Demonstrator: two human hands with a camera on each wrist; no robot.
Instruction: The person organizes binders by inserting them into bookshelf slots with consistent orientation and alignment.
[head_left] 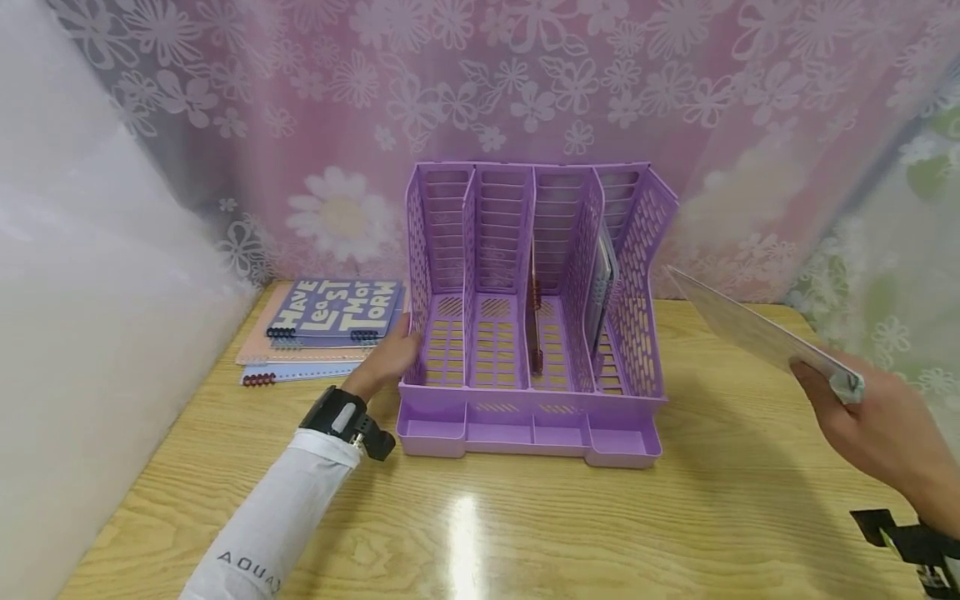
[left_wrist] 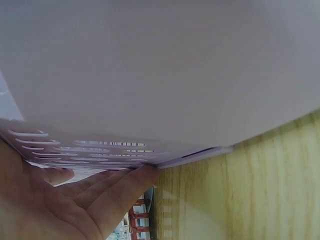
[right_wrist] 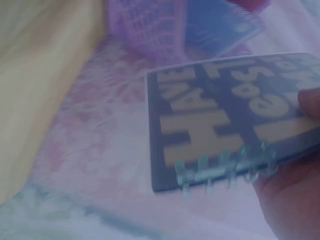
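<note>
A purple file rack [head_left: 525, 398] with upright dividers stands on the table. My left hand [head_left: 392, 354] touches the rack's left outer side; its fingers [left_wrist: 117, 192] lie fairly straight along the slotted panel [left_wrist: 165, 75] in the left wrist view. Off to the rack's right, my right hand [head_left: 873, 417] grips a spiral notebook [head_left: 757, 325], thumb on one face and fingers beneath. In the right wrist view the notebook [right_wrist: 200, 120] shows a dark blue cover, large pale letters and light green rings. A thin notebook with reddish rings [head_left: 536, 333] stands in the third compartment, and notebooks [head_left: 602, 283] stand in the rightmost.
Left of the rack lies a stack of spiral notebooks [head_left: 333, 308], a blue lettered one on top. Small open trays [head_left: 498, 435] run along the rack's front. A flowered curtain [head_left: 315, 108] hangs behind the wooden table [head_left: 562, 533].
</note>
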